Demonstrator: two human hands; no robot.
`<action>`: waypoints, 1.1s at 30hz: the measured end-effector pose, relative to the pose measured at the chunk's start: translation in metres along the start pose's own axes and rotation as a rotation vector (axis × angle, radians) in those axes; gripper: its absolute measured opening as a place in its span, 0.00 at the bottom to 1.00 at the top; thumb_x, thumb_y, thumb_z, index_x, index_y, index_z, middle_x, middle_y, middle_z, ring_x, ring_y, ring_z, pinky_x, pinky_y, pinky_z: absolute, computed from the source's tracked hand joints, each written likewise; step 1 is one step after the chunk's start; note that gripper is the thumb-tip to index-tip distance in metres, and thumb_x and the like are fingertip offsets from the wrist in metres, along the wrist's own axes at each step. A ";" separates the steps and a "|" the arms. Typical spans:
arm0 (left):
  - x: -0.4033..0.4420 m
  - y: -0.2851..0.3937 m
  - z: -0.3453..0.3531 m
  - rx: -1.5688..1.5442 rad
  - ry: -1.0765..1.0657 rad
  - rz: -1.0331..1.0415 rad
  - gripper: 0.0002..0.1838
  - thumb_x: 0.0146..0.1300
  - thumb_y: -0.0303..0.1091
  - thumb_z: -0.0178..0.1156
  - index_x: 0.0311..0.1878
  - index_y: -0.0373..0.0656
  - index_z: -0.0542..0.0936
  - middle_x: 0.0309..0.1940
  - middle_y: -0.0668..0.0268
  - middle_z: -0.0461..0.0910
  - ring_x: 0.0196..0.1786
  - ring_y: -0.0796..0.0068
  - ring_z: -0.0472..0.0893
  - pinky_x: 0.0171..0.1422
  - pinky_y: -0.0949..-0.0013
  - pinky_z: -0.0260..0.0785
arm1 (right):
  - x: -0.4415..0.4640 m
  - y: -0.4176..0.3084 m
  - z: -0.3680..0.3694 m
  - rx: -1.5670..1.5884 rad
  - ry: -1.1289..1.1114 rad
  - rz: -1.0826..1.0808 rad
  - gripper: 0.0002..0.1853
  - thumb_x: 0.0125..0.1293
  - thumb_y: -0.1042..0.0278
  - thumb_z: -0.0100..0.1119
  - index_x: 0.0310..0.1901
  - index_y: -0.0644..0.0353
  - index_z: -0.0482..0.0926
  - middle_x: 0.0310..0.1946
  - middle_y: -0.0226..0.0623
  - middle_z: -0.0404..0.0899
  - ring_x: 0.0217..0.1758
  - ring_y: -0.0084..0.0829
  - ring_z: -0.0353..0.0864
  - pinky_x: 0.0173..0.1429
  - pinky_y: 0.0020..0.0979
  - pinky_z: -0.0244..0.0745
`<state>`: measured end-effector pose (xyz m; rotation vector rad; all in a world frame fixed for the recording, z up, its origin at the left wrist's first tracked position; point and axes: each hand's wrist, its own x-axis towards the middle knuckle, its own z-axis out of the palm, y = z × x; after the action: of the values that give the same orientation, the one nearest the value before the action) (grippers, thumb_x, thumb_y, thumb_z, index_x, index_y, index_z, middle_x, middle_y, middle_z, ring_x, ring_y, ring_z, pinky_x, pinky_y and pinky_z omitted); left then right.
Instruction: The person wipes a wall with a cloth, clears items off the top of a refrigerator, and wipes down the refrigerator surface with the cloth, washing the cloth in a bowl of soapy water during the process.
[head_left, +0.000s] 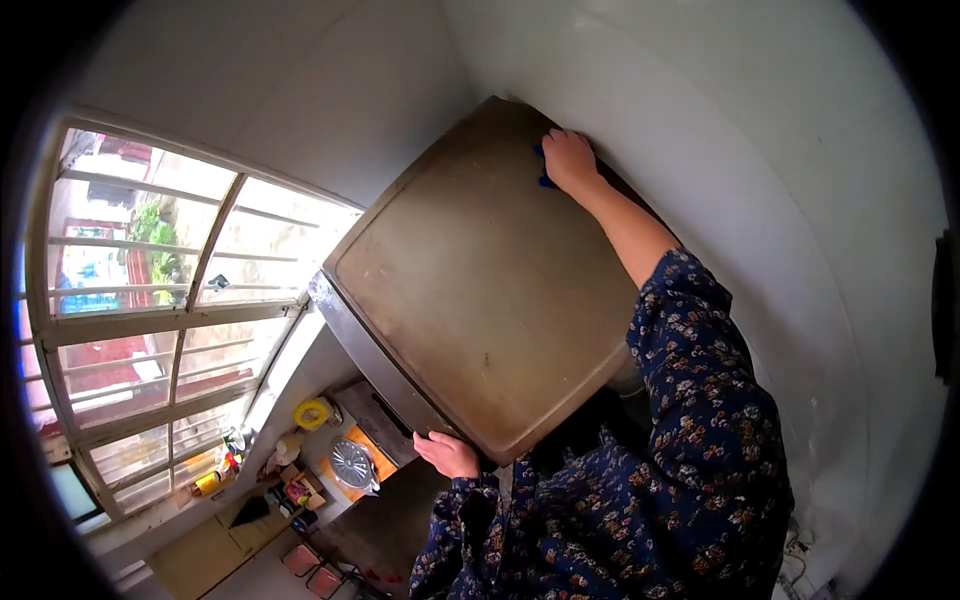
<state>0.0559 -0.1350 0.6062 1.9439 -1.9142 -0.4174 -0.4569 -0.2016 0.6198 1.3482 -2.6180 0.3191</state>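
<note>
A tall cabinet-like appliance, which looks like a refrigerator, fills the middle of the view, its brownish, stained top (480, 270) facing me. Near the far right edge of that top, my right hand (570, 160) is closed on a dark blue cloth (546, 170) and presses it to the surface. Only small bits of the cloth show beside the fingers. My left hand (449, 455) lies against the near corner of the grey front door (375, 350), fingers stretched along its edge and holding nothing that I can see.
A pale wall (800, 200) rises close along the right side. On the left is a barred window (150, 260). Far below stand a counter with a yellow ring-shaped roll (313, 413), a round clear-lidded dish (353, 462), small boxes (303, 490) and folding chairs (325, 580).
</note>
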 end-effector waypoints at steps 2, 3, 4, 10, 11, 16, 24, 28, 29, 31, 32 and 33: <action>-0.001 -0.004 0.004 0.002 0.009 0.016 0.24 0.71 0.37 0.40 0.60 0.25 0.63 0.55 0.38 0.67 0.59 0.40 0.65 0.66 0.51 0.56 | -0.031 0.008 -0.007 0.035 0.034 0.038 0.07 0.58 0.74 0.50 0.35 0.62 0.79 0.39 0.43 0.77 0.48 0.41 0.76 0.53 0.41 0.71; -0.003 -0.006 0.002 -0.020 -0.025 0.014 0.24 0.71 0.37 0.40 0.61 0.25 0.62 0.55 0.38 0.66 0.60 0.40 0.65 0.66 0.51 0.56 | -0.048 0.009 -0.012 0.041 0.027 0.059 0.07 0.59 0.74 0.50 0.35 0.61 0.79 0.39 0.43 0.77 0.48 0.41 0.76 0.53 0.41 0.71; -0.002 -0.008 0.003 -0.035 -0.028 0.005 0.24 0.71 0.37 0.40 0.61 0.25 0.62 0.56 0.38 0.66 0.60 0.40 0.64 0.66 0.51 0.55 | -0.061 0.009 -0.015 0.048 0.019 0.078 0.07 0.59 0.73 0.49 0.35 0.61 0.79 0.38 0.43 0.77 0.47 0.41 0.76 0.52 0.41 0.71; -0.004 0.012 -0.007 -0.036 -0.129 -0.051 0.38 0.65 0.51 0.53 0.63 0.25 0.59 0.59 0.41 0.63 0.63 0.44 0.63 0.69 0.53 0.54 | -0.083 0.005 -0.015 0.054 0.162 0.157 0.07 0.57 0.73 0.51 0.35 0.60 0.78 0.38 0.41 0.76 0.47 0.40 0.76 0.51 0.41 0.71; -0.003 0.015 -0.008 -0.091 -0.142 -0.062 0.46 0.57 0.57 0.61 0.63 0.25 0.58 0.59 0.41 0.62 0.63 0.46 0.63 0.70 0.54 0.53 | -0.083 0.004 -0.010 0.056 0.215 0.157 0.07 0.56 0.73 0.51 0.34 0.61 0.78 0.37 0.41 0.76 0.46 0.40 0.76 0.51 0.41 0.71; -0.002 0.010 0.002 -0.113 -0.155 -0.053 0.48 0.54 0.55 0.66 0.63 0.23 0.58 0.58 0.41 0.63 0.62 0.47 0.64 0.69 0.54 0.55 | -0.099 -0.010 -0.003 0.049 0.336 0.159 0.06 0.55 0.73 0.53 0.33 0.61 0.78 0.36 0.41 0.77 0.45 0.40 0.76 0.49 0.41 0.71; -0.004 0.003 0.009 -0.031 -0.127 -0.035 0.47 0.56 0.56 0.63 0.63 0.23 0.57 0.57 0.42 0.65 0.60 0.50 0.67 0.66 0.56 0.57 | -0.129 -0.010 -0.064 0.573 0.348 0.156 0.18 0.53 0.74 0.61 0.49 0.59 0.79 0.55 0.46 0.74 0.56 0.48 0.72 0.62 0.42 0.67; -0.005 0.014 0.002 -0.034 -0.135 -0.034 0.48 0.54 0.55 0.66 0.61 0.21 0.58 0.57 0.41 0.64 0.61 0.47 0.66 0.68 0.55 0.57 | -0.150 0.027 -0.116 0.387 0.475 0.260 0.21 0.53 0.73 0.62 0.51 0.49 0.79 0.53 0.46 0.73 0.57 0.49 0.70 0.62 0.43 0.67; -0.005 0.018 0.000 -0.053 -0.139 -0.048 0.47 0.54 0.54 0.66 0.62 0.22 0.59 0.57 0.41 0.64 0.61 0.47 0.65 0.68 0.55 0.57 | -0.164 0.033 -0.120 0.363 0.442 0.313 0.21 0.53 0.73 0.61 0.51 0.49 0.79 0.51 0.47 0.73 0.55 0.50 0.71 0.60 0.43 0.67; -0.005 0.009 0.003 -0.144 -0.159 -0.063 0.47 0.53 0.53 0.67 0.62 0.23 0.59 0.57 0.41 0.63 0.61 0.47 0.65 0.68 0.55 0.57 | -0.200 0.044 -0.115 0.256 0.317 0.418 0.22 0.53 0.73 0.59 0.52 0.55 0.77 0.47 0.47 0.75 0.51 0.51 0.72 0.58 0.45 0.68; -0.004 0.006 0.005 -0.191 -0.168 -0.070 0.47 0.53 0.53 0.67 0.62 0.23 0.58 0.57 0.41 0.63 0.61 0.47 0.65 0.68 0.55 0.57 | -0.218 0.050 -0.101 0.163 0.268 0.475 0.24 0.53 0.72 0.58 0.54 0.63 0.73 0.48 0.48 0.75 0.52 0.51 0.72 0.58 0.46 0.68; -0.005 0.008 0.003 -0.191 -0.161 -0.064 0.47 0.53 0.53 0.68 0.62 0.24 0.58 0.57 0.42 0.63 0.61 0.48 0.65 0.68 0.55 0.57 | -0.234 0.049 -0.095 0.123 0.156 0.611 0.24 0.54 0.71 0.57 0.55 0.68 0.71 0.49 0.52 0.74 0.53 0.52 0.72 0.58 0.46 0.67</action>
<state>0.0470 -0.1301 0.6067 1.8996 -1.8345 -0.7679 -0.3569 0.0339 0.6466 0.4833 -2.8441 0.6433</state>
